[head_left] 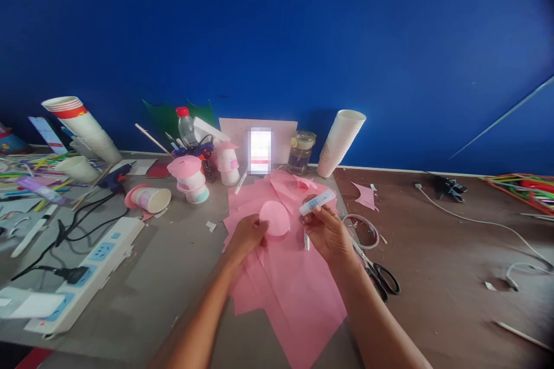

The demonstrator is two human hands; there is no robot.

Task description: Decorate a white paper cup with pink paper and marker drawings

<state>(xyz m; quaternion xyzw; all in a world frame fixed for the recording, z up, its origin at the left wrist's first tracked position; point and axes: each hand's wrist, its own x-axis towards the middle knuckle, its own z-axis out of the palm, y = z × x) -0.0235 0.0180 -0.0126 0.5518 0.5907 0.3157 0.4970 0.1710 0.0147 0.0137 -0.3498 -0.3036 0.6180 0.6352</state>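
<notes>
My left hand (251, 234) pinches the left edge of a round pink paper disc (275, 218) between thumb and fingers. To its right, my right hand (329, 233) is closed around a white glue stick (317, 202) with blue print, held tilted above the paper. Beneath both hands lies a loose pile of pink paper sheets (298, 294). A small white stick-like piece (307, 240) rests by my right fingers. Scissors (381, 277) with black handles and a roll of clear tape (361, 232) lie beside my right wrist.
Paper cups with pink trim (190, 179) stand at the back left, another (149, 199) on its side. A leaning cup stack (341, 141), a glass jar (302, 150) and a lit phone (259, 151) line the wall. A power strip (101, 259) and cables occupy the left.
</notes>
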